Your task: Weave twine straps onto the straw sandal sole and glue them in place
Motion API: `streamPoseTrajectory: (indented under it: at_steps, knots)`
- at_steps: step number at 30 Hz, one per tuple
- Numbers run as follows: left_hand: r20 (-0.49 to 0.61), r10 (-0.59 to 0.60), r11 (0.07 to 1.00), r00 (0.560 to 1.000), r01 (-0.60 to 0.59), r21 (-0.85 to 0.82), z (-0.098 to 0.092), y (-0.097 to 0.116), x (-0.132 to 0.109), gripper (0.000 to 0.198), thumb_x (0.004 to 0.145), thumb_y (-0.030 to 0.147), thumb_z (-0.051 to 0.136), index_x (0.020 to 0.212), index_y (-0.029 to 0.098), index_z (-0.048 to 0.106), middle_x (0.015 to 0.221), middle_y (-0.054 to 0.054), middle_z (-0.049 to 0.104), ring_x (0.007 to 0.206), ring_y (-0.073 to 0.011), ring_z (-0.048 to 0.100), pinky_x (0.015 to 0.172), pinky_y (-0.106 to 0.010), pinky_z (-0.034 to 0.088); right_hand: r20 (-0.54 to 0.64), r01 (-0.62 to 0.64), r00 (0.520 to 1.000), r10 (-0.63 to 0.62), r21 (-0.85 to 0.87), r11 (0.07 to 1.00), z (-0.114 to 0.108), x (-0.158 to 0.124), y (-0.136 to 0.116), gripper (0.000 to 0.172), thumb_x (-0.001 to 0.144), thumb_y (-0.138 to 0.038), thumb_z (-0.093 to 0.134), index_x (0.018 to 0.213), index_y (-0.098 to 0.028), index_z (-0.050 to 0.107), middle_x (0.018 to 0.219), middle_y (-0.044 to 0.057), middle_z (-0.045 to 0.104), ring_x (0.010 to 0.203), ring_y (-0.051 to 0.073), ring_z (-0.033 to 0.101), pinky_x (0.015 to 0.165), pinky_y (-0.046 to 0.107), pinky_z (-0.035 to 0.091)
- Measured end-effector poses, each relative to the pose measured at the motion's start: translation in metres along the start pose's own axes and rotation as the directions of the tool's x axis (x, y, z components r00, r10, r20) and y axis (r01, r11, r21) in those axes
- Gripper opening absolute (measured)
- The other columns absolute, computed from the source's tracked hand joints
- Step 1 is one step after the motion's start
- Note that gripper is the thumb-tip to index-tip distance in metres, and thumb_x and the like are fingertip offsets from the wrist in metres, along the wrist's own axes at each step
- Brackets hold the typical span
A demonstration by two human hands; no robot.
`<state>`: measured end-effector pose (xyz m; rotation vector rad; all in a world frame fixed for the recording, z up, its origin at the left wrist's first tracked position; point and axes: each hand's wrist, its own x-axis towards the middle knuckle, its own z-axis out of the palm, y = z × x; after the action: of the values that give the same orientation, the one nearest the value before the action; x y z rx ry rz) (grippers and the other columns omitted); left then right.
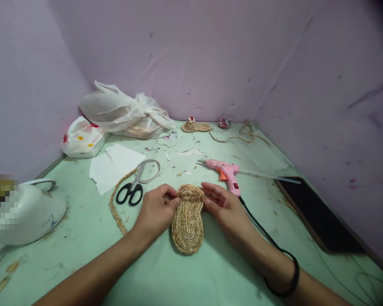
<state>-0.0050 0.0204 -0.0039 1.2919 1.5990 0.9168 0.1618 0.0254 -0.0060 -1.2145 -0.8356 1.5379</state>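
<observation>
A small slipper-shaped piece woven from braided straw rope [188,219] lies on the green table [166,272]. My left hand [156,210] has its fingers curled and pinches the piece's upper left edge. On the right side, my right hand [225,206] presses its fingers against the toe end, fingers together and slightly bent. A loose braided rope [115,204] runs from under my left hand round to the scissors.
Black-handled scissors [137,185] lie left of the hands. A pink glue gun [226,172] with a black cord lies to the right, a dark tablet [319,216] beyond it. White paper [115,168], plastic bags [121,112], another woven piece [194,126] and a white kettle-like object [28,212] surround the work.
</observation>
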Motion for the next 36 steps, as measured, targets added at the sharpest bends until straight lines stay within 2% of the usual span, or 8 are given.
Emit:
streamPoseTrajectory:
  at_steps: [5,10,17,25,29,32,34,36]
  knots:
    - [0.055,-0.079,0.981,0.995,0.088,-0.174,-0.003,0.005,0.001,0.014,0.063,0.023,0.062,0.067,0.016,0.051,0.045,0.007,0.049,0.039,-0.0069,0.044,0.041,-0.019,0.036,0.028,-0.016,1.0,0.013,0.109,0.994,0.001,-0.001,-0.007,0.028,0.054,-0.015,0.074,0.08,-0.015,0.064,0.078,0.004,0.069,0.073,0.015,0.064,0.074,0.031,0.049]
    - [0.061,-0.103,0.951,0.993,0.116,-0.287,-0.004,0.011,0.0,0.022,0.059,0.022,0.066,0.074,0.014,0.052,0.057,0.005,0.056,0.046,-0.0073,0.048,0.043,-0.018,0.037,0.061,-0.044,0.998,0.034,0.168,0.985,0.002,-0.005,-0.011,0.027,0.052,-0.015,0.077,0.075,-0.015,0.065,0.072,0.002,0.068,0.066,0.012,0.063,0.071,0.028,0.049]
    - [0.064,-0.031,0.956,0.998,0.048,-0.29,-0.002,0.005,0.001,0.03,0.057,0.02,0.07,0.082,0.013,0.054,0.072,0.0,0.063,0.065,-0.0116,0.058,0.061,-0.022,0.045,0.105,-0.119,0.99,0.098,0.218,0.969,0.001,-0.003,-0.009,0.033,0.047,-0.018,0.081,0.073,-0.013,0.062,0.068,0.001,0.066,0.065,0.012,0.062,0.07,0.027,0.049]
    - [0.036,-0.056,0.955,0.998,0.064,-0.289,-0.002,0.004,0.0,0.029,0.057,0.021,0.068,0.081,0.013,0.055,0.074,-0.002,0.065,0.068,-0.0137,0.06,0.063,-0.024,0.046,0.261,-0.219,0.947,0.187,0.098,0.971,0.0,-0.006,-0.01,0.027,0.061,-0.032,0.075,0.074,-0.012,0.064,0.066,0.003,0.065,0.059,0.012,0.061,0.059,0.026,0.05]
    - [0.023,-0.025,0.977,0.999,0.03,-0.212,-0.002,0.006,0.002,0.029,0.057,0.021,0.066,0.082,0.013,0.054,0.073,-0.003,0.064,0.069,-0.0156,0.061,0.065,-0.027,0.048,0.251,-0.238,0.944,0.215,0.068,0.969,-0.001,-0.005,-0.008,0.029,0.059,-0.036,0.076,0.067,-0.012,0.061,0.061,0.002,0.064,0.056,0.01,0.06,0.054,0.022,0.049]
    - [-0.046,0.014,1.0,0.999,-0.014,-0.009,-0.006,0.008,-0.003,0.035,0.062,0.027,0.065,0.093,0.014,0.053,0.08,-0.004,0.064,0.063,-0.0152,0.061,0.061,-0.029,0.049,0.256,-0.229,0.946,0.201,0.084,0.97,-0.001,-0.005,-0.008,0.031,0.058,-0.036,0.077,0.067,-0.012,0.061,0.064,0.002,0.064,0.058,0.01,0.06,0.055,0.021,0.049]
    - [-0.149,0.125,0.981,0.981,-0.099,0.169,-0.009,0.012,-0.012,0.032,0.067,0.032,0.063,0.092,0.016,0.053,0.075,-0.002,0.062,0.054,-0.013,0.057,0.054,-0.027,0.047,0.252,-0.208,0.951,0.177,0.101,0.973,0.0,-0.006,-0.007,0.031,0.058,-0.036,0.077,0.067,-0.012,0.06,0.066,0.002,0.064,0.061,0.01,0.06,0.057,0.022,0.049]
    - [-0.184,0.326,0.914,0.927,-0.26,0.312,-0.01,0.016,-0.023,0.022,0.071,0.034,0.06,0.083,0.017,0.054,0.066,0.0,0.058,0.049,-0.0114,0.052,0.049,-0.025,0.044,0.243,-0.177,0.959,0.146,0.112,0.978,0.002,-0.009,-0.007,0.031,0.057,-0.037,0.077,0.067,-0.013,0.06,0.067,0.002,0.063,0.063,0.011,0.059,0.058,0.023,0.049]
